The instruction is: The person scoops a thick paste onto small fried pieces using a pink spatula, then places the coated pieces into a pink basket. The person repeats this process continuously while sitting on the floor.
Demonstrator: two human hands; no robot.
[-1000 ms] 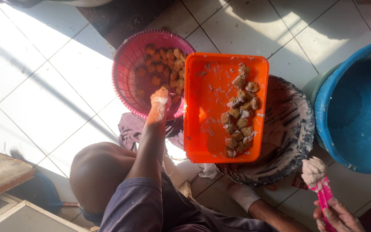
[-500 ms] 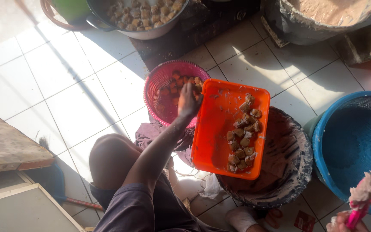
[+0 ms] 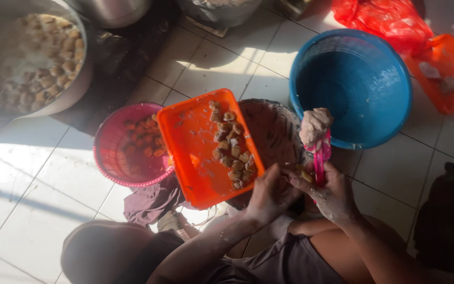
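My right hand [image 3: 334, 197] grips a pink spoon [image 3: 320, 158] topped with a lump of pale paste [image 3: 315, 125]. My left hand [image 3: 268, 193] is closed beside it, pinching a small brown food piece [image 3: 306, 176] against the right fingers. Both hands hover over the near edge of a round woven tray [image 3: 277, 131]. On that tray rests an orange rectangular tray [image 3: 195, 152] with a row of several brown pieces [image 3: 232, 150]. A pink basket [image 3: 116, 152] holding more pieces stands to its left.
A blue basin [image 3: 353, 84] stands at the right, with a second orange tray [image 3: 447, 73] and a red plastic bag [image 3: 384, 18] beyond it. A large pot of brown pieces [image 3: 27, 58] is at the far left. A dark cloth [image 3: 151, 202] lies by my knees on the tiled floor.
My left hand has drawn back from the pink basket to meet my right hand. The right hand with the spoon has come in over the woven tray. The view has shifted.
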